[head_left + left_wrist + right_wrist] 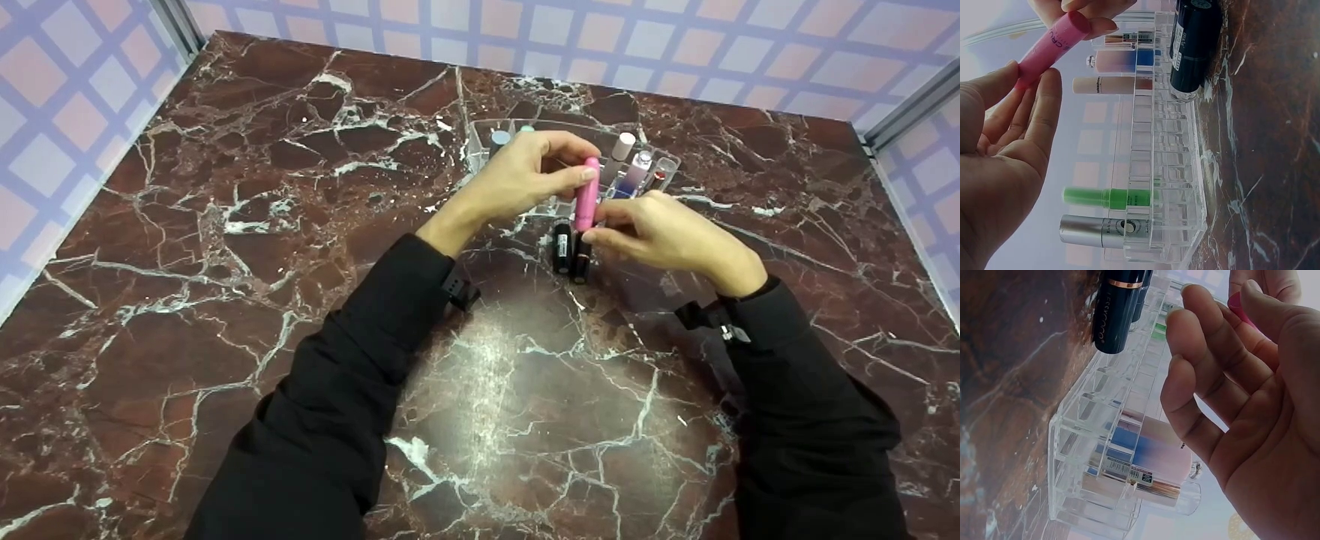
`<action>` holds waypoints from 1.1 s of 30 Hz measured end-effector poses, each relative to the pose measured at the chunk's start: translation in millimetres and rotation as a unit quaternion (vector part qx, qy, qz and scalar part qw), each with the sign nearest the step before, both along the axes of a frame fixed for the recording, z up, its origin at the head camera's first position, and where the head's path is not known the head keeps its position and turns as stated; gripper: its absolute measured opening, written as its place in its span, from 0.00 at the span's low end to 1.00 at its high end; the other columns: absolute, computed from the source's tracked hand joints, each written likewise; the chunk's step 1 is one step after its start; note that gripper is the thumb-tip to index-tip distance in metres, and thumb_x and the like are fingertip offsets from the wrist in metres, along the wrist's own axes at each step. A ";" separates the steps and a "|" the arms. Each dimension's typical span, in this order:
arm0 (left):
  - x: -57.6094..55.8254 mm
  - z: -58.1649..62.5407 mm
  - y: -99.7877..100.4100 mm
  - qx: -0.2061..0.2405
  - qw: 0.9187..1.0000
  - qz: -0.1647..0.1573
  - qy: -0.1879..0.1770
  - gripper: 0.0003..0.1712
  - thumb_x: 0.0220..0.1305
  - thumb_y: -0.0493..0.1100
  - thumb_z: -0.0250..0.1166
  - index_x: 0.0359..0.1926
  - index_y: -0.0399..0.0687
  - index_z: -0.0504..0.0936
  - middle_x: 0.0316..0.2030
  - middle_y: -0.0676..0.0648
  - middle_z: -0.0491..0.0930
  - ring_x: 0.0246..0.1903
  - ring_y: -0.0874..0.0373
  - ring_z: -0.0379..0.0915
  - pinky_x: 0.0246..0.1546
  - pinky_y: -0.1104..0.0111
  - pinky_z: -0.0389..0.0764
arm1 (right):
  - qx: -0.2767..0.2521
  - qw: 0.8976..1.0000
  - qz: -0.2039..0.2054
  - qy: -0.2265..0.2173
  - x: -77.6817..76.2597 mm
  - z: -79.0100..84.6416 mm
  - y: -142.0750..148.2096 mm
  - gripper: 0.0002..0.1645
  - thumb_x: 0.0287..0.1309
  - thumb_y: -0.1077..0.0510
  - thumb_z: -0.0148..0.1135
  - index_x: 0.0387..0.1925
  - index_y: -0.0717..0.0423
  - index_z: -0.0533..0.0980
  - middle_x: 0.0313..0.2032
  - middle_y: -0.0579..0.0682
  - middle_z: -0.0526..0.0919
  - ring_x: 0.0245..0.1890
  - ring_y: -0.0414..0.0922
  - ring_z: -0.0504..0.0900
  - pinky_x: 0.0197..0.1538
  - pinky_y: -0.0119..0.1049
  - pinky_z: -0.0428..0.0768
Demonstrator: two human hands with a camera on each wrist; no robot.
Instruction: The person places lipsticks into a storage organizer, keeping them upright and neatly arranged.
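Both hands hold a pink lipstick tube upright in the air at the front of a clear acrylic organizer. My left hand pinches its top end between thumb and fingers. At the lower end, my right hand grips it with thumb and forefinger, the other fingers loosely bent in the right wrist view. Lettering shows on the pink side in the left wrist view. Two black lipstick tubes, one with a white label and one with a gold band, stand just below the hands, before the organizer.
In the organizer's left part stand a silver tube and a green tube. Its right part holds a white-capped tube, a pink-to-blue bottle and a clear-capped tube. Checked panels border the marbled table.
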State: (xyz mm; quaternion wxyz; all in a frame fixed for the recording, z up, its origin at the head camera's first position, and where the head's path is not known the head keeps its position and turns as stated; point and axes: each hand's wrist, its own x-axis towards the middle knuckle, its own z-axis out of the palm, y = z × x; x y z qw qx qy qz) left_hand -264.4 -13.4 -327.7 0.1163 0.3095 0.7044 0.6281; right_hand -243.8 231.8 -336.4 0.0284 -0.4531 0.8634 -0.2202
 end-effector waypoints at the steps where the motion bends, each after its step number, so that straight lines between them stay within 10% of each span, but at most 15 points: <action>1: -0.1 0.0 0.0 0.002 1.000 0.000 0.000 0.16 0.74 0.37 0.64 0.58 0.35 0.80 0.46 0.44 0.83 0.42 0.53 0.80 0.48 0.64 0.83 | -0.001 1.000 0.000 -0.001 0.2 0.1 0.0 0.09 0.74 0.54 0.61 0.44 0.54 0.82 0.25 0.45 0.83 0.20 0.35 0.78 0.27 0.32 0.80; 33: -0.6 0.3 -0.5 -0.014 0.999 0.011 0.034 0.15 0.73 0.38 0.64 0.58 0.39 0.83 0.45 0.48 0.86 0.43 0.55 0.80 0.47 0.66 0.79 | 0.011 1.000 -0.004 0.024 -1.4 0.7 3.5 0.12 0.74 0.55 0.61 0.49 0.57 0.84 0.27 0.45 0.85 0.20 0.34 0.78 0.30 0.35 0.81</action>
